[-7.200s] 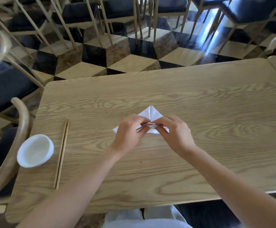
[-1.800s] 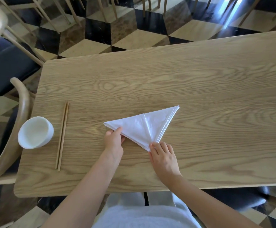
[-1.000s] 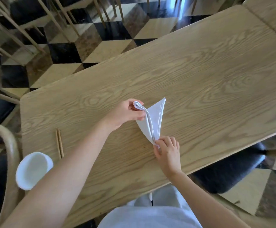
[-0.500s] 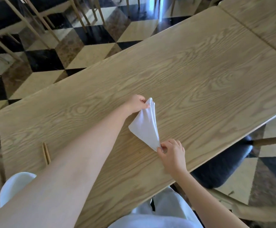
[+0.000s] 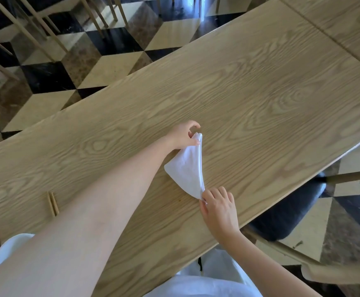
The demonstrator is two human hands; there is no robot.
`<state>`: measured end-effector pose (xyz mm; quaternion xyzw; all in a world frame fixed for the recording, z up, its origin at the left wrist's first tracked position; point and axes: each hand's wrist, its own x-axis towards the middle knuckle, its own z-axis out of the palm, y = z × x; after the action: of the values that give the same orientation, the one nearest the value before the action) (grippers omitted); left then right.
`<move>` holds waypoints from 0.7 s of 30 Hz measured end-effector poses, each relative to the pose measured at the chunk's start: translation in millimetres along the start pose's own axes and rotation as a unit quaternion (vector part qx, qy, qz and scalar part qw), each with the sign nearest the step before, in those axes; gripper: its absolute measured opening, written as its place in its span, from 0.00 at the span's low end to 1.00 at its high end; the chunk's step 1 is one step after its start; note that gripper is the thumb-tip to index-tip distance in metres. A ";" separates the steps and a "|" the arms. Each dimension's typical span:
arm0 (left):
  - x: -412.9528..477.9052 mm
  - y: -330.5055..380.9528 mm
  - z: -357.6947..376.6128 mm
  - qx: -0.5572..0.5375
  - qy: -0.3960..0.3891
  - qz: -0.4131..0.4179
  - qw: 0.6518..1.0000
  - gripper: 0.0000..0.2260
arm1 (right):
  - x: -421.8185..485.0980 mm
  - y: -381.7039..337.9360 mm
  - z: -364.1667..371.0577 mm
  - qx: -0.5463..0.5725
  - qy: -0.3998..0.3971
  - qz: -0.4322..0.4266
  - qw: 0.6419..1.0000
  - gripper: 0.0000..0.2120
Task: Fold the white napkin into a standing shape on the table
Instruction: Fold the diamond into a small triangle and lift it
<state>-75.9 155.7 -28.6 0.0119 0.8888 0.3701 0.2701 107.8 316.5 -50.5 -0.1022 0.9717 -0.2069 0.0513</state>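
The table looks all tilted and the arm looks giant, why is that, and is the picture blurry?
Head view: the wide lens bends and tilts the table, and the left arm looks huge because it is near the camera; the wood grain is a bit smeared, but the napkin between the left hand and right hand is fairly sharp.

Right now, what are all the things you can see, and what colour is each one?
napkin: one, white, folded into a triangle, on the table between the hands
table: one, light wood, fills the middle of the view
second table: one, light wood, top right corner, butted against the first
chopsticks: a pair, wooden, near the table's left edge
bowl: one, white, bottom left, mostly hidden by the arm
chairs: several, wooden frames with dark seats, around the tables
floor: black, cream and brown tiles
left hand: pinches the napkin's far tip
right hand: pinches the near tip
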 end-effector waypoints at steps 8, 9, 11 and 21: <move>2.3 -5.7 -9.3 0.003 -0.051 0.013 0.999 0.04 | 1.8 14.6 -4.6 0.154 -0.030 0.029 0.987 0.08; -0.7 -8.1 -12.5 -0.006 -0.054 0.011 0.998 0.04 | 5.1 18.4 -5.9 0.176 -0.050 0.036 0.982 0.07; -8.4 -15.4 -19.1 -0.012 -0.055 -0.001 0.998 0.05 | 13.4 24.7 -12.3 0.186 -0.091 0.047 0.977 0.05; -88.8 -79.1 -29.7 -0.285 0.064 -0.059 0.955 0.04 | 99.6 42.2 -49.4 0.161 -0.197 0.024 0.967 0.02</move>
<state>-0.5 59.3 -22.1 -0.1416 0.7613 0.5911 0.2258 -3.7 351.6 -28.7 -0.1076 0.8984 -0.3351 0.2628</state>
